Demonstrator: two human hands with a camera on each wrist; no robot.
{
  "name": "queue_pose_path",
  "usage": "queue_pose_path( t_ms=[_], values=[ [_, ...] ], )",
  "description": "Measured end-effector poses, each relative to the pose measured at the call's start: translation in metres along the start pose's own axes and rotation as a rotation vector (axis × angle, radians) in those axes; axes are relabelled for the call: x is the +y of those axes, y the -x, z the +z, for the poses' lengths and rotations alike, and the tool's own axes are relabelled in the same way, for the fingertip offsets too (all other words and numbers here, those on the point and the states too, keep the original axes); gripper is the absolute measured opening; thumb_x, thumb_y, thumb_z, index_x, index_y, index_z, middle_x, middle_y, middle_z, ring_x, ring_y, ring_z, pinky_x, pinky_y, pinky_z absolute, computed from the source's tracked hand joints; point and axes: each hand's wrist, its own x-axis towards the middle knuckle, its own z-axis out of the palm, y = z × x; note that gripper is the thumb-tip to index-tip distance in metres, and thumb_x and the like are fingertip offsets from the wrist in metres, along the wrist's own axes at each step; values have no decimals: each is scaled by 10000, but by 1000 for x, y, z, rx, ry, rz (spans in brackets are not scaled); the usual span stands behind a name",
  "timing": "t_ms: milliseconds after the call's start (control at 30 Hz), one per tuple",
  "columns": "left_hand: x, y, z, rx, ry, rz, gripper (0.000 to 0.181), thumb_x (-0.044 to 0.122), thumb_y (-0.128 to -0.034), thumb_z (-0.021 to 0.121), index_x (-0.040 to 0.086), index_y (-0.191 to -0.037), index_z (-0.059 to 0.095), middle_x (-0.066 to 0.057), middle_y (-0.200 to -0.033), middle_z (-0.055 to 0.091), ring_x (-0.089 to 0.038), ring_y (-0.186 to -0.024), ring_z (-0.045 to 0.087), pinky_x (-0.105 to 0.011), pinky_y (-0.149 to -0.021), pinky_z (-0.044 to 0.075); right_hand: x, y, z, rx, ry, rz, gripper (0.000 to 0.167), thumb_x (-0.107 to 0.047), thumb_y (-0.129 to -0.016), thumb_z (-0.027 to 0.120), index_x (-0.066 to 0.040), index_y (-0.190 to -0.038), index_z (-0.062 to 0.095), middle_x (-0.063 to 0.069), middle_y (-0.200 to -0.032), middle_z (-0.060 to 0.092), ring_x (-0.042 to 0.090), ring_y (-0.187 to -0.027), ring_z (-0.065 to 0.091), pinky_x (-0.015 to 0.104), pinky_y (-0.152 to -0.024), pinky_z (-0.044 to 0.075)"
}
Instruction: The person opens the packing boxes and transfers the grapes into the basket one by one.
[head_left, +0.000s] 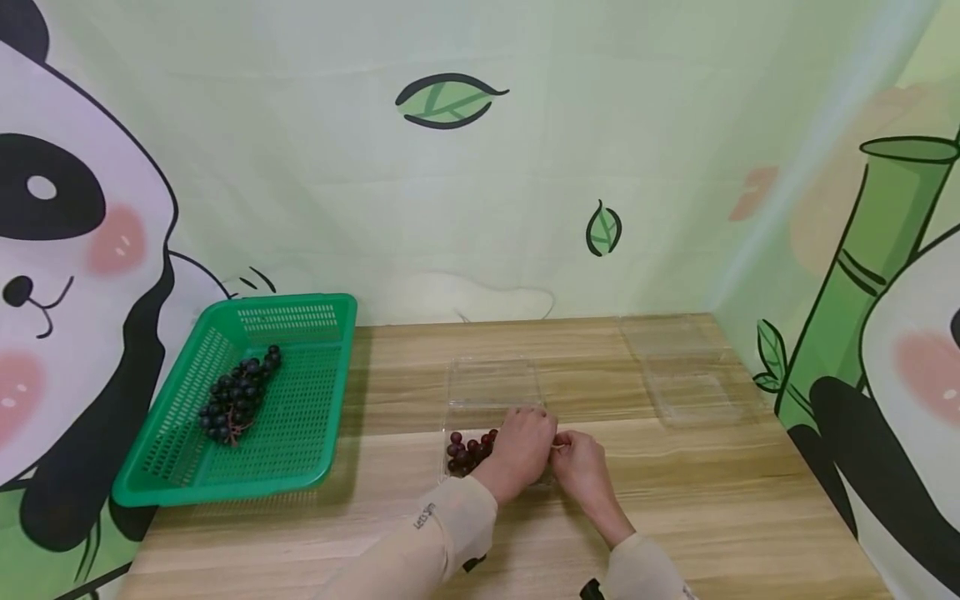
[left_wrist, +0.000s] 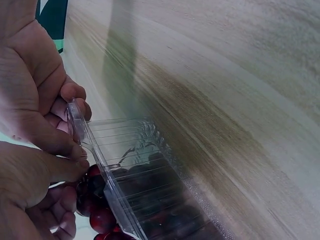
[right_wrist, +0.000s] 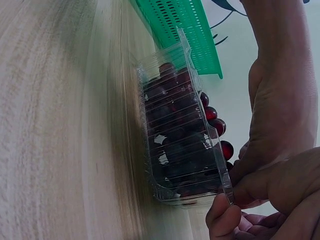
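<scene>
A clear plastic clamshell box [head_left: 444,454] with ridged sides stands on the table, its lid [head_left: 491,383] tipped back toward the wall. Dark red grapes [head_left: 467,454] fill it, a few bulging over the rim [right_wrist: 205,112]. My left hand [head_left: 522,446] reaches over the box's right part, fingers bent close to the grapes and the corner of the rim; what lies between its fingertips is hidden. My right hand [head_left: 583,468] meets it at the right end, pinching the box's rim between thumb and fingers. Both hands' fingertips nearly touch in the left wrist view.
On the left, a green perforated basket [head_left: 337,408] holds a bunch of black grapes [head_left: 240,396]. Another clear plastic container [head_left: 693,400] lies at the table's back right. A printed cloth backdrop [head_left: 525,275] rises behind the wooden table [head_left: 720,500].
</scene>
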Motion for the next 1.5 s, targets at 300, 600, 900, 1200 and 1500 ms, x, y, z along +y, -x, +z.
queue_pose_path(
  t_ms=[300,600,900,1200,1500],
  values=[
    [-2,1,-5,-15,7,38,78,101,-905,704,165,-862,714,11,-877,703,-173,-891,682,-336,-798,499,-2,1,0,-21,1,28,125,18,-839,680,74,-924,753,86,-745,701,165,-675,621,342,-628,535],
    [-4,1,-3,-9,-13,48,73,104,-885,719,161,-841,709,5,-832,695,-168,-837,694,-332,-770,507,-3,3,0,-1,-11,-1,103,14,-832,674,65,-877,751,82,-712,698,149,-635,603,332,-598,519],
    [-10,-1,-12,-104,152,-15,117,89,-885,760,172,-802,761,23,-831,722,-168,-824,705,-345,-776,556,-2,4,0,-32,-48,12,121,15,-853,673,98,-924,727,120,-757,732,136,-634,620,303,-570,513],
    [-21,-2,-20,-154,486,-60,96,26,-931,717,99,-899,771,-18,-905,739,-150,-856,684,-253,-769,547,0,0,-1,-63,-66,57,178,1,-856,655,110,-979,724,144,-816,750,136,-648,622,280,-563,502],
    [-33,0,-28,-158,695,-117,108,54,-967,715,93,-870,743,38,-825,677,-68,-749,563,-200,-688,486,1,1,-3,-50,-60,53,164,14,-841,673,109,-967,716,155,-814,744,206,-717,684,319,-615,543]
  ],
)
